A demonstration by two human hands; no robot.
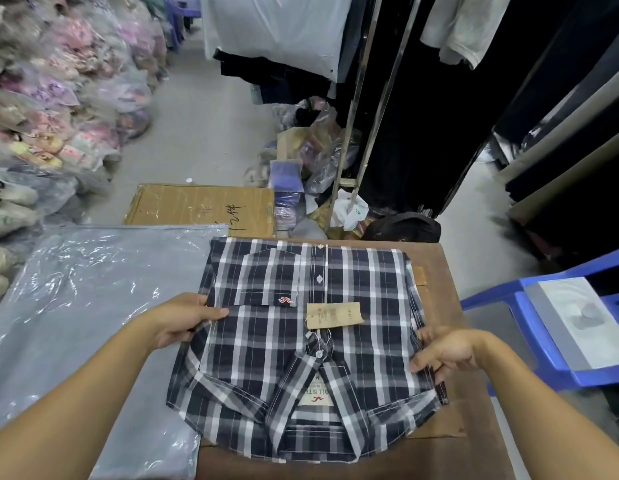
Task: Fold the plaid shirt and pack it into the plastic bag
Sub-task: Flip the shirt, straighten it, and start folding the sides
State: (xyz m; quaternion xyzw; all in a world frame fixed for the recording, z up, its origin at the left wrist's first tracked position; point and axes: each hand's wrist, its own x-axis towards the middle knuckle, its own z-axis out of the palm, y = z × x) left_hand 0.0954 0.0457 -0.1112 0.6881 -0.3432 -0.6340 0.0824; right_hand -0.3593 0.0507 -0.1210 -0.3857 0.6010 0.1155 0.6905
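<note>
The navy and white plaid shirt (pixel 266 344) lies folded into a rectangle on the brown table (pixel 436 268), collar toward me, with a paper tag on its front. My left hand (pixel 183 318) grips the shirt's left edge, thumb on top. My right hand (pixel 446 351) holds the right edge, fingers curled under the fabric. The clear plastic bag (pixel 76 299) lies flat to the left of the shirt, its near corner tucked under the shirt's left side.
A flat cardboard box (pixel 200 207) lies beyond the table. Bagged clothes (pixel 58 109) are heaped on the left. A clothes rack (pixel 363 109) with dark garments stands ahead. A blue plastic chair (pixel 543 358) carrying a flat packet stands at the right.
</note>
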